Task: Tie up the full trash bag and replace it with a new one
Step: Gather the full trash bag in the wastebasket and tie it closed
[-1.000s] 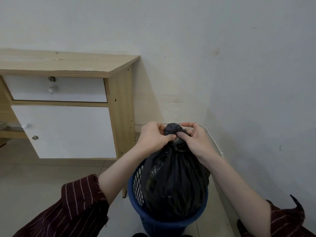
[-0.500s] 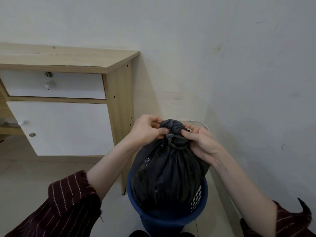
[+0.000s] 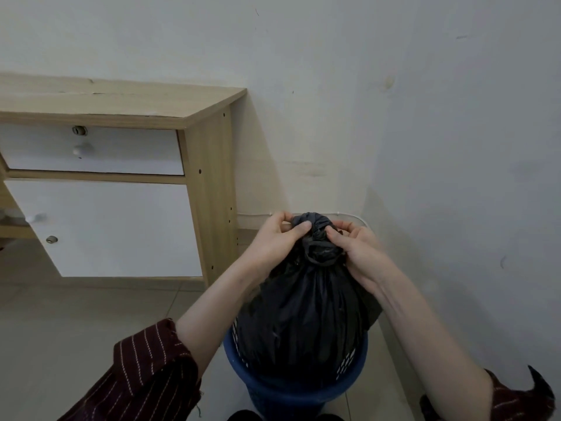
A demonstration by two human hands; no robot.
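We note one wood-grain desk [image 3: 121, 104], far left, with two flat white fronts. One round blue perforated plastic bin [image 3: 303, 390] sits near centre, holding one full black trash bag [image 3: 306, 314], its film creased and its top gathered to a knot [image 3: 315, 229]. Left hand [image 3: 273, 238] and right hand [image 3: 358, 250] each pinch the knot, fingers curled.

The left hand [image 3: 277, 238] and right hand [image 3: 356, 250] have slid lower around the knot [image 3: 314, 229].
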